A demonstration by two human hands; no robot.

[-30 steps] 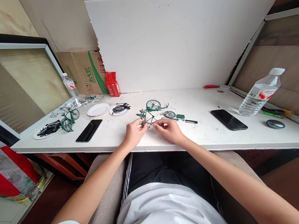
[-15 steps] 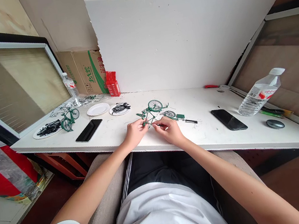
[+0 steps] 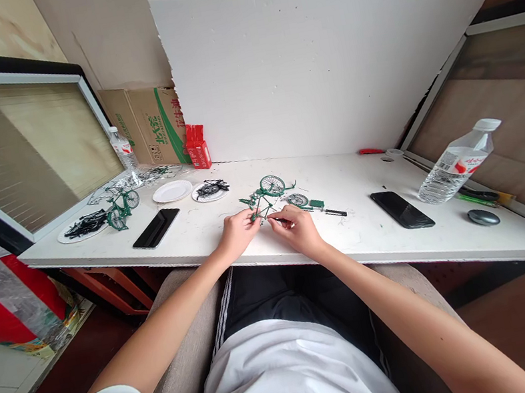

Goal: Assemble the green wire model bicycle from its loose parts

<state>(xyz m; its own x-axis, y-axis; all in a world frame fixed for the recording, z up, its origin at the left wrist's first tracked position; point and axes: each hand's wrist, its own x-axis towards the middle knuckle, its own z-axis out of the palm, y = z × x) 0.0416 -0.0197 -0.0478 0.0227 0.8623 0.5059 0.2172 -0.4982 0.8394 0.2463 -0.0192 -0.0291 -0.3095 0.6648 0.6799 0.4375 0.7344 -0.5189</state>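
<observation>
A green model bicycle [image 3: 267, 200], partly assembled with one wheel pointing up and away, lies on the table in front of me. My left hand [image 3: 239, 231] pinches its near end between thumb and fingers. Close beside it, my right hand [image 3: 294, 227] is closed around a thin dark tool [image 3: 283, 220], its tip near the bicycle frame; its exact kind is hidden by the fingers. Just beyond my right hand lie a loose spoked wheel [image 3: 298, 200], a small green part [image 3: 316, 203] and a black-handled thin tool [image 3: 335, 213].
A finished-looking green model bicycle [image 3: 122, 206] stands at left by a plate of black parts [image 3: 87, 226]. Another plate [image 3: 211, 192] holds black parts, near a white plate [image 3: 172, 191]. Phones [image 3: 156, 229] [image 3: 401, 209] flank my hands. A water bottle [image 3: 457, 165] stands right.
</observation>
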